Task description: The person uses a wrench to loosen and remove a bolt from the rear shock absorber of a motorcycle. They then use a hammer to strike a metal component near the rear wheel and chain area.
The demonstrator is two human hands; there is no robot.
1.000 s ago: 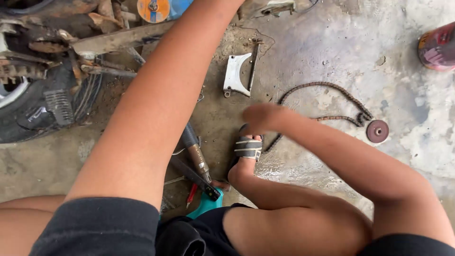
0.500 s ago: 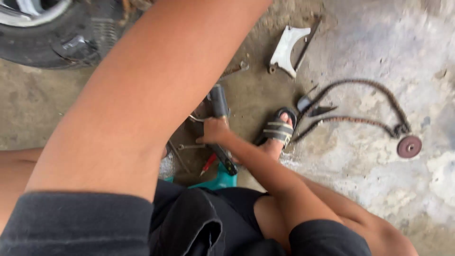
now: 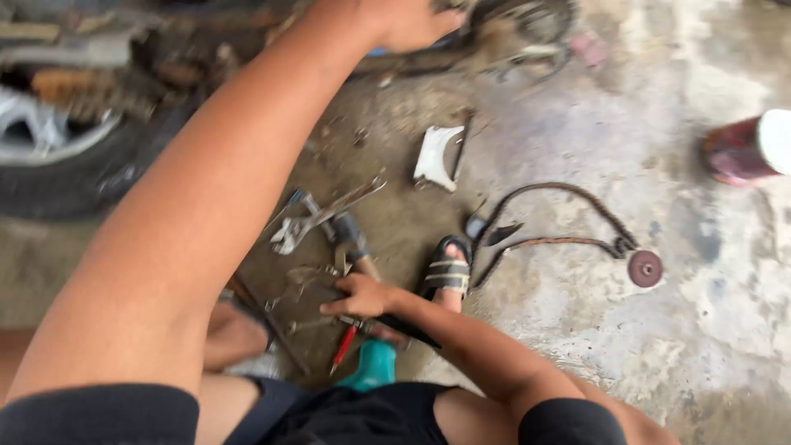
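Tools (image 3: 329,222) lie under right hand (image 3: 362,295), perhaps touching its grip.

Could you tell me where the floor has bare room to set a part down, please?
Bare concrete lies right of the rusty chain and round disc, below the red can. It is crowded around the right hand, among the pliers and tools, and near the tyre, where the left hand reaches.

Right hand (image 3: 362,295) now among floor tools (image 3: 317,222)
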